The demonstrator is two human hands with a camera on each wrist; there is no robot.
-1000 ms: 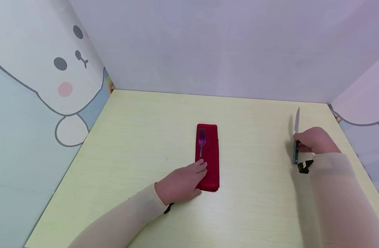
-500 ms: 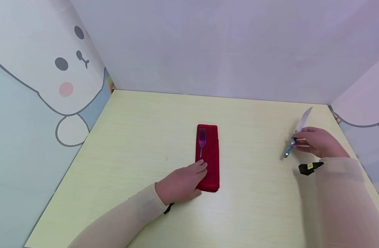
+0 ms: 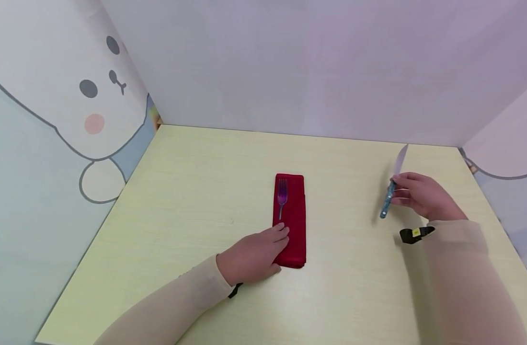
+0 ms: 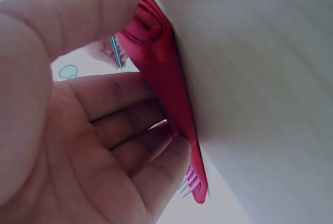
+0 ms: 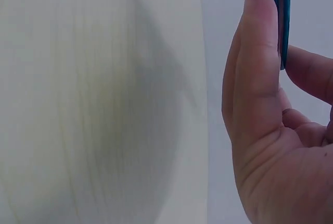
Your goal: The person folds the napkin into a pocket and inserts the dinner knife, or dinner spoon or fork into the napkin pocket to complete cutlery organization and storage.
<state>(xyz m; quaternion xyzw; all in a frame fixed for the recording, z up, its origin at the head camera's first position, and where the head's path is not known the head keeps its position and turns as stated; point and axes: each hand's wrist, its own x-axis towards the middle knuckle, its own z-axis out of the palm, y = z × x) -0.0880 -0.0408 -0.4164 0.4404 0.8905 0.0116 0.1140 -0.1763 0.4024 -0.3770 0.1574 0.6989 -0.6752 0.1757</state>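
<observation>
In the head view a folded red napkin [image 3: 296,220] lies lengthwise on the table. On it is a fork [image 3: 282,192], tines toward the back; its lower handle is hidden under my left hand [image 3: 254,254]. The left wrist view shows the fingers [image 4: 119,96] and thumb [image 4: 78,15] touching the rolled napkin [image 4: 171,81], with fork tines [image 4: 190,181] at its far end. To the right, my right hand [image 3: 427,196] pinches a knife [image 3: 388,199] by its blue patterned handle, above the table. Its blade points to the back. In the right wrist view the handle [image 5: 283,21] is between fingers and thumb.
The pale wooden table [image 3: 203,182] ends at a plain back wall [image 3: 289,62]. A side wall with a printed cartoon animal [image 3: 95,96] stands at the left, and another wall [image 3: 513,134] at the right.
My right hand has turned the knife, then carried it left toward the napkin. The left hand, fork and napkin have stayed where they were.
</observation>
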